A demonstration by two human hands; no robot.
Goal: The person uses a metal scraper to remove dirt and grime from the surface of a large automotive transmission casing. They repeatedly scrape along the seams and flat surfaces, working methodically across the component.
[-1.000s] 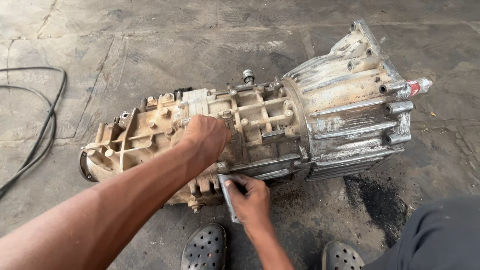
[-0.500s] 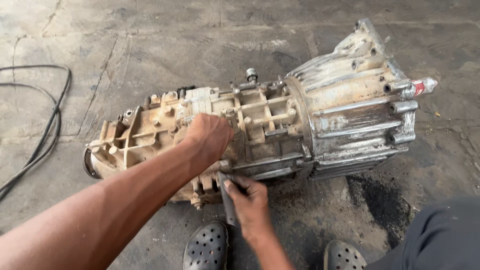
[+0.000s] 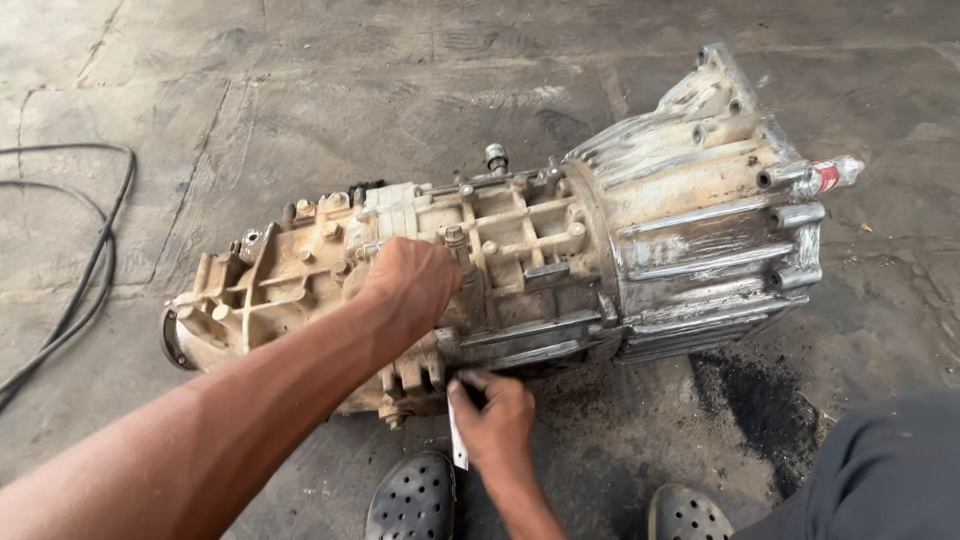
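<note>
Your left hand point(image 3: 412, 280) rests curled on the gearbox point(image 3: 520, 260); your right hand point(image 3: 495, 420) grips a metal tool point(image 3: 456, 440) beneath it.

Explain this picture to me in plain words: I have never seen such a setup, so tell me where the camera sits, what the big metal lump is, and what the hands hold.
The view comes from a camera on the person's head, looking down at their own two bare arms. The big metal lump is a vehicle gearbox, grimy and lying on its side on a concrete floor. Its wide silvery end, the bell housing, points right. The left hand rests closed on the middle of the casing. The right hand sits low at the near edge and grips a slim flat metal tool; what kind is unclear. A black cable curls at left, a dark oily patch stains the floor, and the person's perforated clogs show below.
</note>
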